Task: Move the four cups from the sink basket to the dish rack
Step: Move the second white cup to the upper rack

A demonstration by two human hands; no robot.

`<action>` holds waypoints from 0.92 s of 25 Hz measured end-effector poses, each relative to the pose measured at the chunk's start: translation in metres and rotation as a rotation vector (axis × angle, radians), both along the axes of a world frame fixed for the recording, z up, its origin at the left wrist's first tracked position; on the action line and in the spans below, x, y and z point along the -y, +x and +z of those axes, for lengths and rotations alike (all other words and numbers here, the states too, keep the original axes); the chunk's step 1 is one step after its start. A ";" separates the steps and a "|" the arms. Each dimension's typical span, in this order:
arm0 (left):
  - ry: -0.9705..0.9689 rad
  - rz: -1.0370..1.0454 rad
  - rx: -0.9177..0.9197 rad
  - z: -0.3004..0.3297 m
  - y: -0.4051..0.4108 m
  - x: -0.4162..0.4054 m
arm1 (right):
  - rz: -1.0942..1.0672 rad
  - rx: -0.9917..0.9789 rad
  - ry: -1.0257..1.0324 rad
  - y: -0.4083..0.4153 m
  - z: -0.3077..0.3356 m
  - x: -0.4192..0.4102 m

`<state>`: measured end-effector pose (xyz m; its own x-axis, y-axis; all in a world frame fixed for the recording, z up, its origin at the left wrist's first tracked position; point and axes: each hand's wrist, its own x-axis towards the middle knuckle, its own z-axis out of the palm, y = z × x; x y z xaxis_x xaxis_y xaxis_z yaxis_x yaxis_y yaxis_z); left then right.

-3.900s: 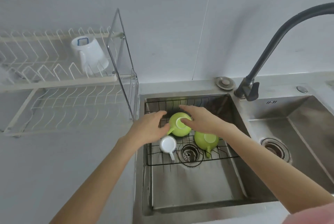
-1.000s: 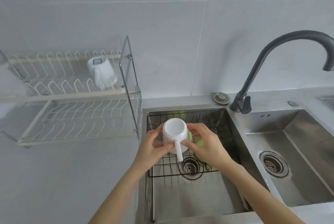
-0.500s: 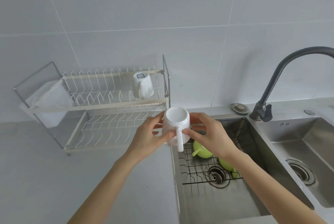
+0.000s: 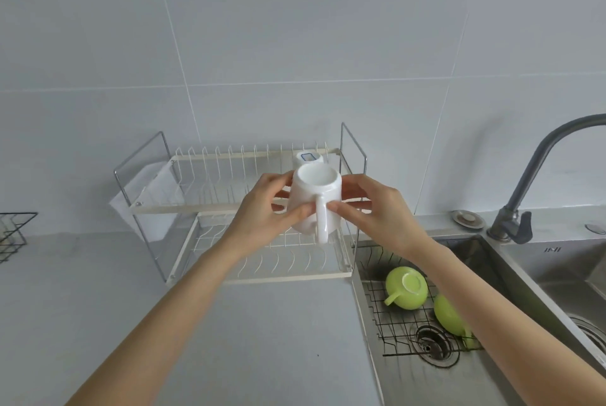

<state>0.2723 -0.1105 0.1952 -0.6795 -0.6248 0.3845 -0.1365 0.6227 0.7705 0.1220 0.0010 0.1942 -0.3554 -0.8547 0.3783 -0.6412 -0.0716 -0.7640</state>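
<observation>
Left hand [image 4: 262, 209] and right hand [image 4: 380, 214] both clasp the inverted white cup [image 4: 313, 205], held aloft before the dish rack [image 4: 229, 209]; second white cup [image 4: 308, 158] on upper tier; two green cups [image 4: 406, 287] in sink basket [image 4: 387, 323].

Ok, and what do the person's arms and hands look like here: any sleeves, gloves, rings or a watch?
Both arms are bare from the bottom edge of the picture up to the wrists: no sleeves show. The left hand and right hand wear no gloves. No watch, band or bracelet shows on either wrist, and no rings on the fingers in view. The nails look short and unpainted. No cables or markings.
</observation>
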 end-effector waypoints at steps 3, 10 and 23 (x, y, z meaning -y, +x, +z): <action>-0.047 0.006 0.038 0.028 0.010 0.018 | 0.008 -0.030 -0.013 0.009 0.022 0.019; -0.115 0.050 0.077 0.073 0.024 0.064 | 0.046 -0.086 0.006 0.020 0.069 0.070; -0.039 0.073 0.161 0.053 0.019 0.155 | 0.079 -0.237 0.194 0.020 0.061 0.165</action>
